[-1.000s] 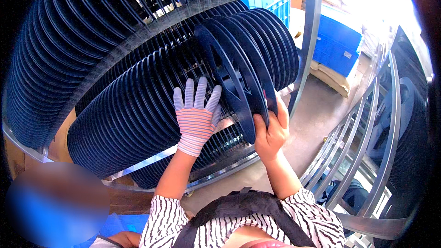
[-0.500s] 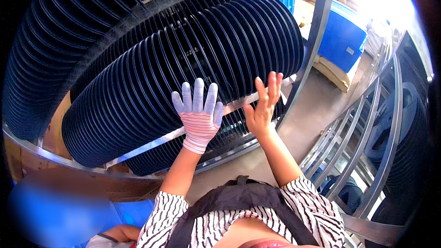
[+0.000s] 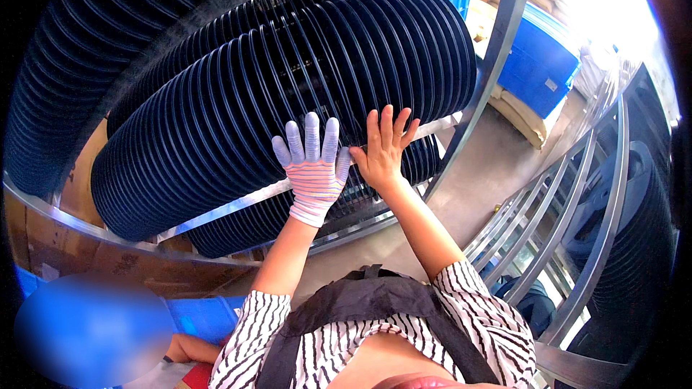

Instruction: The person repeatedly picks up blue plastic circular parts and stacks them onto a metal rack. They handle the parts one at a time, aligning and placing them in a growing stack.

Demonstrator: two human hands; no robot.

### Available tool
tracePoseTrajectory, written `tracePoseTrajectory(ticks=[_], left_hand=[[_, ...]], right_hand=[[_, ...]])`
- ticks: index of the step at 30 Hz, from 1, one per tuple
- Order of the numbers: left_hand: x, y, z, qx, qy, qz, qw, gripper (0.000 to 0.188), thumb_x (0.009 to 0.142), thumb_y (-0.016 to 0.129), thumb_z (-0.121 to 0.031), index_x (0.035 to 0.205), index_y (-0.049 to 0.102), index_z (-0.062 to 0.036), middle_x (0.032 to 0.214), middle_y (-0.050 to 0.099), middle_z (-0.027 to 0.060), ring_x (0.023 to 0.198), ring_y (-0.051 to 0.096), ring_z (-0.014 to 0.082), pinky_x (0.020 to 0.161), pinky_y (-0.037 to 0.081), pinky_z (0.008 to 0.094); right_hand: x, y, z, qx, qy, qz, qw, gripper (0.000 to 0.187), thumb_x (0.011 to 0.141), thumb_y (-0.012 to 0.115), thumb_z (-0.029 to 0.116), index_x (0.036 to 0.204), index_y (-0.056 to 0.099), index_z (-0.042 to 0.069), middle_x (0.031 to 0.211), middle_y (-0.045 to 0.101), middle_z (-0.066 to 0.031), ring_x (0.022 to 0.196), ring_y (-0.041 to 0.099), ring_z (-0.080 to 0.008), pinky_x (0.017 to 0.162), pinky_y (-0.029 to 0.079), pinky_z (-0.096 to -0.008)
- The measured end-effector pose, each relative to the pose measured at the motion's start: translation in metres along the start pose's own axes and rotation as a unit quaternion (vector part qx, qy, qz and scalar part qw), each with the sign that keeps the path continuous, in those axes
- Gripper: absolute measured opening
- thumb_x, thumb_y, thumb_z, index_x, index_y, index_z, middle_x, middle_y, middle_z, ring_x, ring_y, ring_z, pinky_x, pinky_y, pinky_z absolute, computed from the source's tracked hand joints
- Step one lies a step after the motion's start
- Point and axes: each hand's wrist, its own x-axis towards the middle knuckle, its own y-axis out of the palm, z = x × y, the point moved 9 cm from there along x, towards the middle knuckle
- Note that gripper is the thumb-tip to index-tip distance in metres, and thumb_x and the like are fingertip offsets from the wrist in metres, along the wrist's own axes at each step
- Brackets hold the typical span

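The long row of thin, round, black plastic-looking discs lies directly ahead of both hands, on the far side of the fingertips from the person's body, inside a silvery metal rack. Its long axis slants from lower left to upper right, bowed by the lens, while each disc stands on edge across that line, so the rims face the fingers. The left hand, in a white, grey and orange striped knit glove, is held upright before the middle of the row, its fingers straight, spread and holding nothing. The bare right hand is just beside it, fingers likewise apart and without a grip, and is the nearer of the two to the upper-right end. The fingertips of both overlap the near rims in view; whether they touch them I cannot tell. The thumbs point toward each other, almost meeting, in front of a pale metal rail that runs along the row's near lower side, above a second row of black discs.
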Motion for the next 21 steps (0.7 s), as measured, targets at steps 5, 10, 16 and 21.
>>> tracePoseTrajectory(ticks=[5,10,16,21], left_hand=[[-0.017,-0.006,-0.006,-0.026,-0.022,0.007,0.999,0.057,0.085,0.06,-0.04,0.137,0.051,-0.0181,0.152,0.032,0.0158,0.142,0.017,0.0445,0.11,0.009,0.0651],[-0.046,-0.006,-0.008,-0.043,-0.039,0.045,0.997,0.068,0.084,0.061,-0.039,0.145,0.041,-0.0155,0.158,0.021,0.0177,0.147,0.006,0.0434,0.112,0.005,0.0651],[-0.052,-0.005,-0.004,-0.046,-0.068,0.062,0.995,0.067,0.083,0.061,-0.038,0.144,0.043,-0.0156,0.156,0.025,0.019,0.145,0.009,0.0451,0.112,0.005,0.0654],[-0.047,-0.011,-0.003,-0.038,-0.061,0.04,0.997,0.064,0.087,0.057,-0.04,0.144,0.043,-0.0159,0.155,0.026,0.0199,0.144,0.011,0.0462,0.112,0.006,0.0652]], right_hand=[[-0.003,0.009,-0.006,-0.017,0.015,0.066,0.998,0.078,0.092,0.051,0.044,0.153,0.021,0.005,0.16,0.011,-0.0184,0.147,-0.006,-0.0449,0.111,-0.011,-0.0636],[0.004,-0.016,-0.006,0.026,0.033,0.013,0.999,0.064,0.091,0.056,0.038,0.146,0.039,0.011,0.157,0.025,-0.013,0.147,0.005,-0.0418,0.112,-0.005,-0.0645],[0.072,-0.041,-0.004,0.014,0.007,-0.043,0.999,0.024,0.085,0.066,0.024,0.106,0.064,0.015,0.151,0.037,-0.0101,0.145,0.019,-0.0386,0.114,0.002,-0.0608],[0.099,-0.038,0.012,-0.027,-0.016,-0.003,1.0,0.008,0.082,0.066,0.02,0.083,0.063,0.013,0.151,0.038,-0.0104,0.146,0.021,-0.0351,0.115,-0.001,-0.0577]])
